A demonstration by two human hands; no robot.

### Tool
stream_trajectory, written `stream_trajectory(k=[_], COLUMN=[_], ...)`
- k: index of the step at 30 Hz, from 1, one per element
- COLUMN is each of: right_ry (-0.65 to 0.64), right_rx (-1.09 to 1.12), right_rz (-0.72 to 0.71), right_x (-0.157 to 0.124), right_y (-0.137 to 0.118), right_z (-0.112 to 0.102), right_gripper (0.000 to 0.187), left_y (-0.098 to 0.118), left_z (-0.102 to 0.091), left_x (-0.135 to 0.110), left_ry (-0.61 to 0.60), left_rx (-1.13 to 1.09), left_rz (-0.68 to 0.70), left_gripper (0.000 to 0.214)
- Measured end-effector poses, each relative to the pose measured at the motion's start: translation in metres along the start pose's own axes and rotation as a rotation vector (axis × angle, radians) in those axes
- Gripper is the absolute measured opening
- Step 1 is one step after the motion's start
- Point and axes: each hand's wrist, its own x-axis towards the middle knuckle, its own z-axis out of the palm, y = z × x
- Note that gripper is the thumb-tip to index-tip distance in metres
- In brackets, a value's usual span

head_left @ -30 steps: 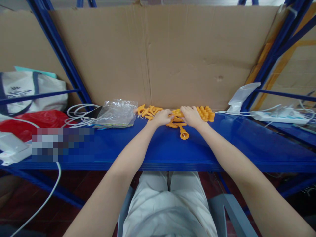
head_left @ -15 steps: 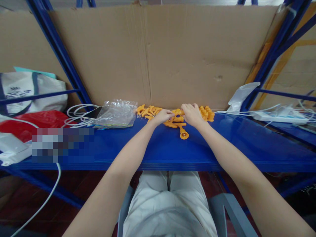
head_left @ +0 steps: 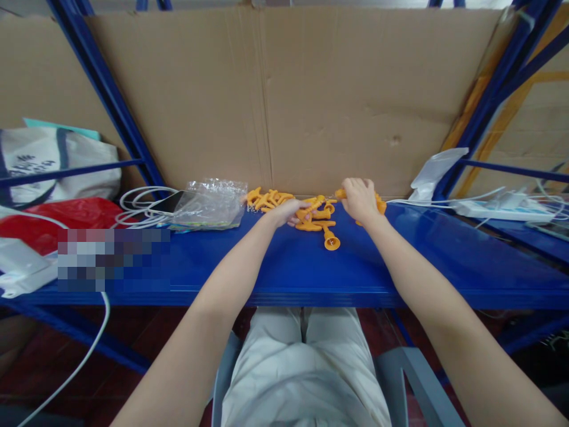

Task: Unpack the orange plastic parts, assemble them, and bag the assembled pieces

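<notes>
Small orange plastic parts [head_left: 268, 199] lie in a row at the back of the blue shelf [head_left: 284, 267], against the cardboard. My left hand [head_left: 291, 212] is closed on one orange part [head_left: 311, 207] that sticks out to the right of its fingers. My right hand [head_left: 359, 199] rests fingers-down on the right-hand cluster of orange parts [head_left: 380, 205], gripping one whose end [head_left: 340, 193] shows to its left. A trumpet-shaped orange piece [head_left: 331, 239] lies loose on the shelf just in front of both hands.
A clear plastic bag [head_left: 208, 204], a phone [head_left: 171, 202] and coiled white cables [head_left: 137, 207] lie to the left. A red bag [head_left: 53, 222] and a white tote [head_left: 53, 163] sit further left. A white power strip [head_left: 498, 209] is at the right. Cardboard [head_left: 311, 101] backs the shelf.
My right hand has moved right and back, from the middle pile onto the right-hand cluster. My left hand has turned and lifted one orange part slightly.
</notes>
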Motion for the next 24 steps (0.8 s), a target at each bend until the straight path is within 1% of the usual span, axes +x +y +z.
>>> stream_trajectory(k=[3, 6, 8, 9, 11, 14, 16, 18, 21, 23, 24], right_ry=[0.048, 0.040, -0.031, -0.094, -0.261, -0.491, -0.575, -0.606, -0.586, -0.572, -0.569], right_rx=[0.037, 0.030, 0.007, -0.004, -0.019, -0.027, -0.039, -0.052, -0.072, -0.081, -0.083], right_rz=[0.193, 0.434, 0.572, 0.630, 0.717, 0.751, 0.717, 0.665, 0.622, 0.631, 0.642], right_x=[-0.001, -0.002, -0.002, -0.002, -0.002, -0.002, -0.003, -0.004, -0.004, -0.004, -0.004], right_y=[0.026, 0.047, 0.055, 0.057, 0.059, 0.060, 0.063, 0.067, 0.072, 0.073, 0.073], right_z=[0.001, -0.004, -0.010, -0.012, -0.016, -0.014, -0.009, -0.003, 0.004, 0.006, 0.005], right_gripper=[0.032, 0.038, 0.041, 0.041, 0.040, 0.045, 0.050, 0.051, 0.050, 0.049, 0.049], left_y=[-0.006, -0.010, -0.012, -0.012, -0.013, -0.017, -0.020, -0.025, -0.033, -0.036, -0.037], left_z=[-0.008, -0.013, -0.014, -0.015, -0.016, -0.020, -0.024, -0.028, -0.035, -0.040, -0.042], left_x=[0.006, 0.009, 0.010, 0.010, 0.011, 0.014, 0.018, 0.024, 0.030, 0.030, 0.029], left_ry=[0.059, 0.148, 0.208, 0.235, 0.285, 0.367, 0.430, 0.487, 0.562, 0.648, 0.713], left_rx=[-0.037, -0.091, -0.099, -0.093, -0.072, -0.009, 0.068, 0.140, 0.211, 0.311, 0.385], left_rz=[0.028, 0.107, 0.160, 0.185, 0.225, 0.247, 0.245, 0.246, 0.243, 0.241, 0.246], left_gripper=[0.031, 0.032, 0.032, 0.031, 0.030, 0.019, 0.009, 0.004, 0.008, 0.012, 0.013])
